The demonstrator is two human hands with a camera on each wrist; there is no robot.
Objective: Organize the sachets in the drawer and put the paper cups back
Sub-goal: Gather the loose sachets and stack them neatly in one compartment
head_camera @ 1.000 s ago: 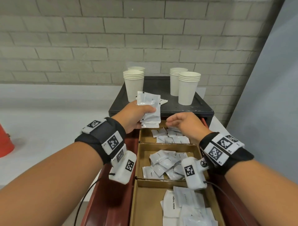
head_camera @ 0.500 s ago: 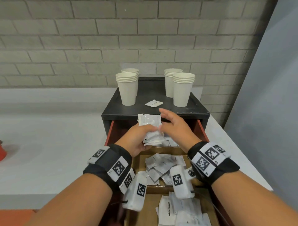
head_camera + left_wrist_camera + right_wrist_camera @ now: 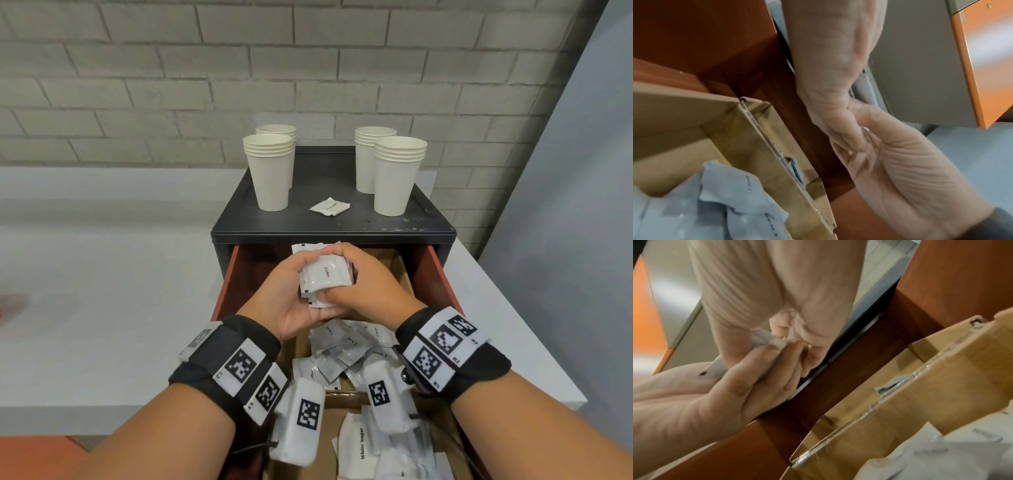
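Note:
Both hands meet over the far end of the open red-brown drawer [image 3: 228, 277]. My left hand [image 3: 287, 301] cups a stack of white coffee sachets [image 3: 327, 275] from below. My right hand [image 3: 371, 289] pinches the same stack from the right, with its thumb on the lower edge. In the right wrist view the sachet stack [image 3: 764, 340] shows between the fingers of both hands. Cream sachets [image 3: 349, 346] lie loose in the middle cardboard compartment and white sugar sachets [image 3: 363, 442] in the near one. The far compartment is mostly hidden behind my hands.
Paper cup stacks stand on the black cabinet top [image 3: 329, 178]: two at the left [image 3: 270, 171] and two at the right [image 3: 397, 174]. One loose sachet [image 3: 329, 206] lies between them. A white counter [image 3: 102, 274] runs left and right of the cabinet, below a brick wall.
The right hand left the far compartment and came onto the stack held by the left hand. Both hands drew back and lower over the drawer.

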